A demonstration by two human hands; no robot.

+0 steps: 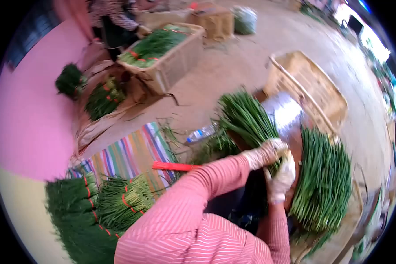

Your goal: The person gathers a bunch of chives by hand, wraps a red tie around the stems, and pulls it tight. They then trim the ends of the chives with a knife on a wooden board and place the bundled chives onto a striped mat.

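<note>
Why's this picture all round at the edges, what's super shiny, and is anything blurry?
In the head view, black corners frame a rounded picture, probably from a very wide lens; in the head view, white glare sits on the smooth, curved silvery surface; in the head view, the white-gloved left hand and white-gloved right hand look slightly soft.
</note>
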